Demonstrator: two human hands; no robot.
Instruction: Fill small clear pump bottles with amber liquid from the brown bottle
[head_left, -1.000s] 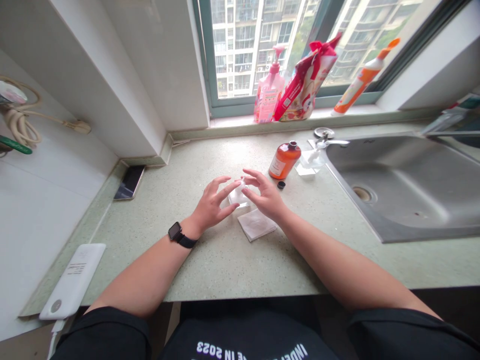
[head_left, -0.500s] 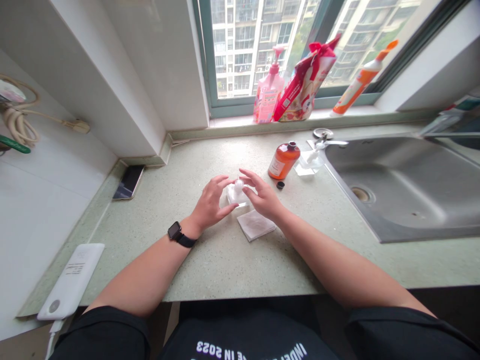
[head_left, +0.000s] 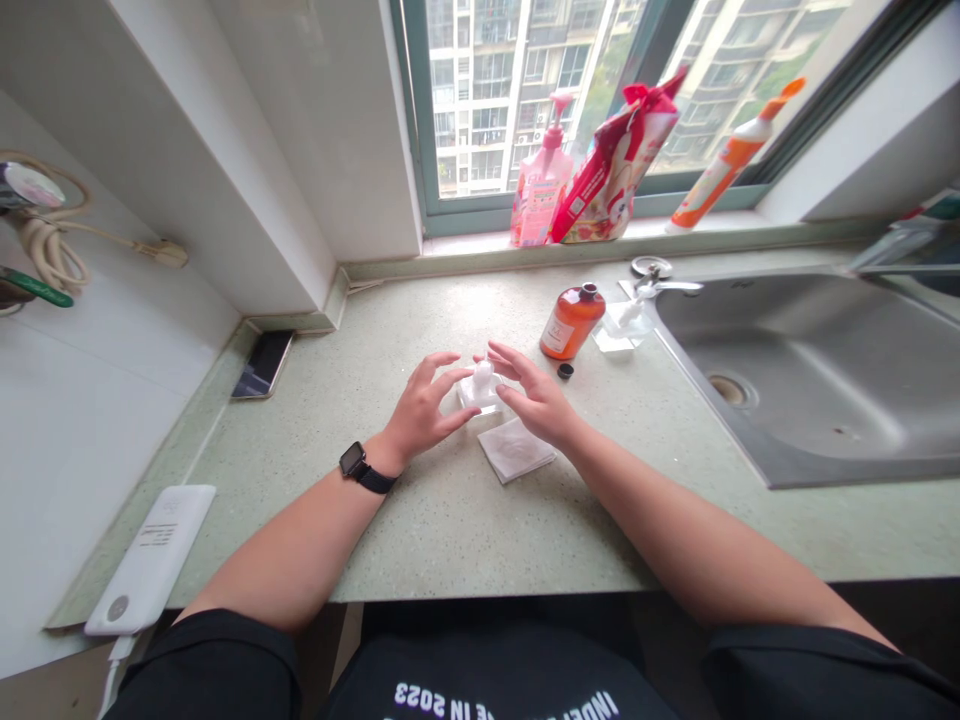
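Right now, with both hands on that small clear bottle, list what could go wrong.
1. The small clear bottle is pinched only by fingertips of the left hand and right hand; it might slip or tip.
2. The orange bottle stands uncapped, its black cap beside it, near the right hand; a bump could spill it.
3. The folded white pad under the right wrist might get dragged.

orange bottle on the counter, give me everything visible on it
The orange bottle looks like translucent amber-orange plastic with a rounded shoulder, a pale label on its front and a short dark neck. It appears uncapped; a small black cap lies on the counter just in front of it. It stands upright, left of the sink, beside a clear container. Neither hand touches it.
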